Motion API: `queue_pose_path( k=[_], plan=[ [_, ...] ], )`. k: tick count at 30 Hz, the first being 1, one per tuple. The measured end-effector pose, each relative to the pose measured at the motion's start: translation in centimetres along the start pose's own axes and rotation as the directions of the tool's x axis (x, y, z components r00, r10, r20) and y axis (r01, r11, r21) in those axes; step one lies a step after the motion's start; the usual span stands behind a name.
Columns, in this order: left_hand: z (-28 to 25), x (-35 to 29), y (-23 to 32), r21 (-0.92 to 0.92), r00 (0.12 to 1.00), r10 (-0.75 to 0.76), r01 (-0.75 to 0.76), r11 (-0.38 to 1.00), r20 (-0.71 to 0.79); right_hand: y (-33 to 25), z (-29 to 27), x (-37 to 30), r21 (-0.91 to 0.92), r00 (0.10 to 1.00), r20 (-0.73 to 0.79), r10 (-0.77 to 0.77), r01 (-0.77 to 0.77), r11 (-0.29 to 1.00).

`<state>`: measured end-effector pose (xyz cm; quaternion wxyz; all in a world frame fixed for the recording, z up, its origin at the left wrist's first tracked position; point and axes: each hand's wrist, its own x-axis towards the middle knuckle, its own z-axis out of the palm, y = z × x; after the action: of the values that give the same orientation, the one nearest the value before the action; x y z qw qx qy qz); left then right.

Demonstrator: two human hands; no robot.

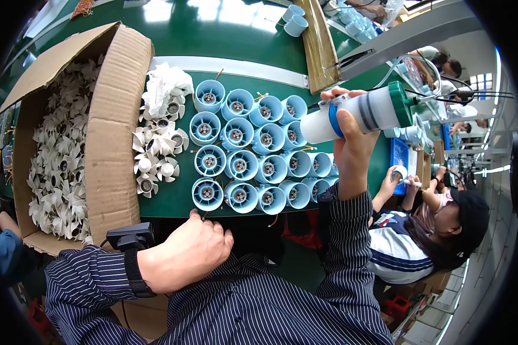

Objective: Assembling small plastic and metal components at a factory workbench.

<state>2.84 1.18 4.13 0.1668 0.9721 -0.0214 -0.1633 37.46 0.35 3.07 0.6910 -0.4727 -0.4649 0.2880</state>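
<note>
My right hand (354, 138) grips a white cylindrical tool (377, 110) with a green cap, dark bands and a blue ring. Raised above the right end of the cups, the tool lies nearly level, its plain end pointing left. My left hand (184, 253) is at the table's near edge, below the first column of cups. Its fingers curl under, so anything inside is hidden. Rows of light-blue round housings (236, 135) stand mouth up on the green table, each with a small motor in its middle. Thin wires stick out from some.
An open cardboard box (112, 132) at the left holds many white fan blades (60, 155). More loose blades (155, 150) and a crumpled white bag (170, 86) lie beside it. Cables (443, 92) run from the tool's cap. A co-worker (426, 230) sits at the right, near a blue tray (398, 155).
</note>
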Motion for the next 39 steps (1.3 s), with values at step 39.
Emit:
queue_pose_path(
  k=[39],
  plan=[
    [-0.6,0.0,-0.4,0.030,1.000,0.014,-0.013,0.999,-0.022,1.8,0.6,5.5,-0.003,0.999,-0.047,-0.016,0.016,1.000]
  ],
)
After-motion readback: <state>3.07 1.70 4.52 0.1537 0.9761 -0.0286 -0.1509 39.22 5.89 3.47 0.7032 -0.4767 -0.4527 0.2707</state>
